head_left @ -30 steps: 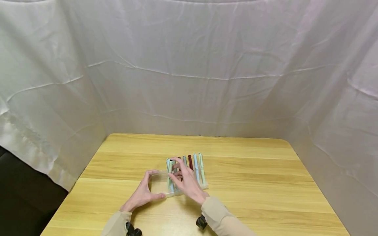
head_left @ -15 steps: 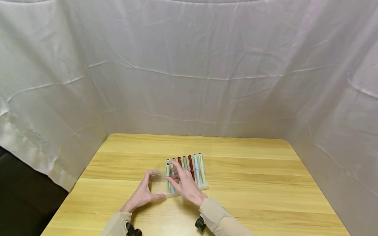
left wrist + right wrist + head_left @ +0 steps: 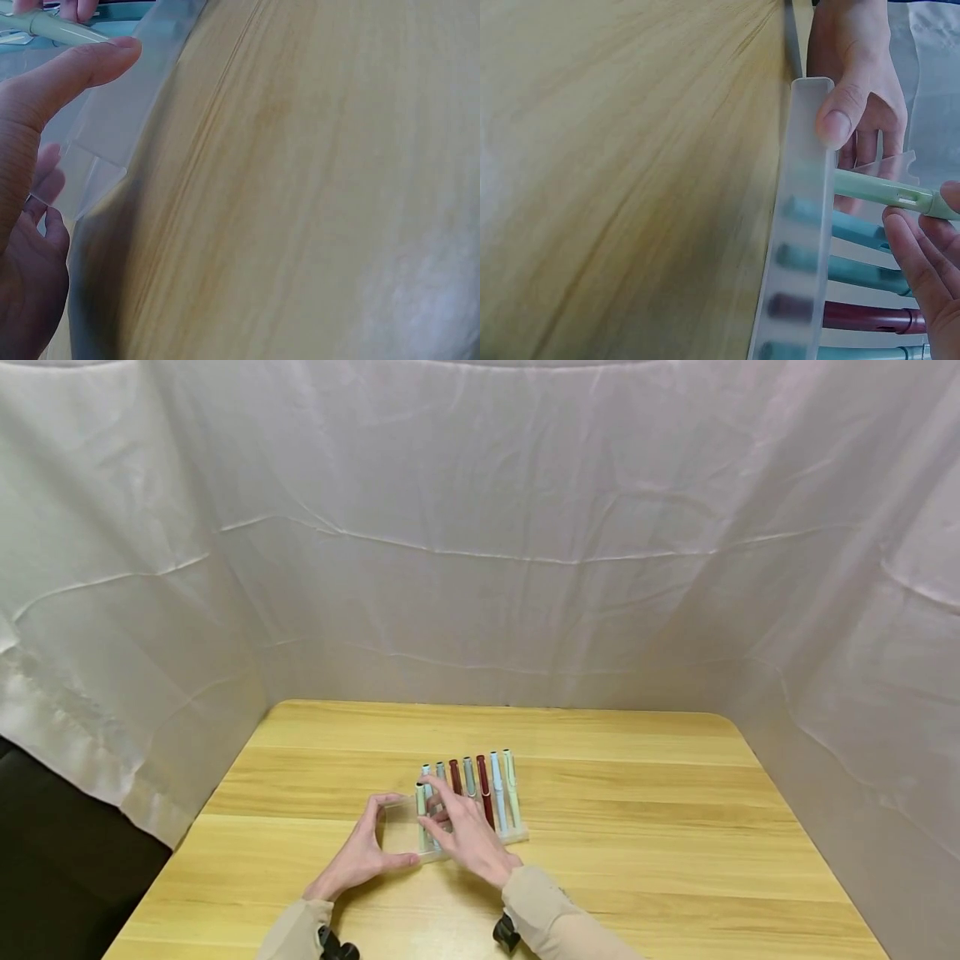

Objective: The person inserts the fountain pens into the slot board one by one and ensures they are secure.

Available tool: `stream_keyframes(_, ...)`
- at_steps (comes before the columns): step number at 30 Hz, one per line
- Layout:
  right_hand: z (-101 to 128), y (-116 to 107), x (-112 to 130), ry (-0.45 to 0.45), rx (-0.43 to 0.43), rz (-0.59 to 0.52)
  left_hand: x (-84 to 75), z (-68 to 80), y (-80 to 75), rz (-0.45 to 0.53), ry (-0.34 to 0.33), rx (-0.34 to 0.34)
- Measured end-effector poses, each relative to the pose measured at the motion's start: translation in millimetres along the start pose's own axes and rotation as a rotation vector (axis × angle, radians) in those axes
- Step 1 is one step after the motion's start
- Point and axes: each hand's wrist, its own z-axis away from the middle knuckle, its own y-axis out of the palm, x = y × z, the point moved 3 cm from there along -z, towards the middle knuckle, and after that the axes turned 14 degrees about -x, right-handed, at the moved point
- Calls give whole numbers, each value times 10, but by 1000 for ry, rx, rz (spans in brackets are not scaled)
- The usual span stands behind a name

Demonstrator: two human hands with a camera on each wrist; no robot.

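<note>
A clear plastic pen tray (image 3: 519, 835) lies mid-table with several pens (image 3: 483, 787) in a row: pale green, blue, grey and dark red. My left hand (image 3: 401, 827) grips the tray's left end, thumb (image 3: 838, 112) on the near rim and fingers on the far rim. My right hand (image 3: 431, 803) pinches a light green pen (image 3: 421, 802) at the left end of the row. The right wrist view shows that pen (image 3: 874, 190) lying across the tray's frosted rim (image 3: 804, 225) beside teal and dark red pens. In the left wrist view my thumb (image 3: 71, 71) sits over the tray (image 3: 112, 142).
The wooden table (image 3: 645, 827) is walled by a white cloth backdrop (image 3: 480, 543) at the back and both sides. Its left edge drops to a dark floor (image 3: 67, 860). Bare wood lies right of and behind the tray.
My right hand has carried the light green pen leftward, away from the row's middle to the tray's left part, uncovering the other pens. The left hand has stayed on the tray.
</note>
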Motion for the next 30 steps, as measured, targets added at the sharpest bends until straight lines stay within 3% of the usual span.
stream_keyframes(12,-37,10,27,-42,-16,54,-3,-2,-4,0,-3,4)
stream_keyframes(19,-84,2,33,-108,-51,161,3,-6,-6,-2,2,7)
stream_keyframes(30,-143,33,-1,-88,7,314,1,-10,-10,25,9,15)
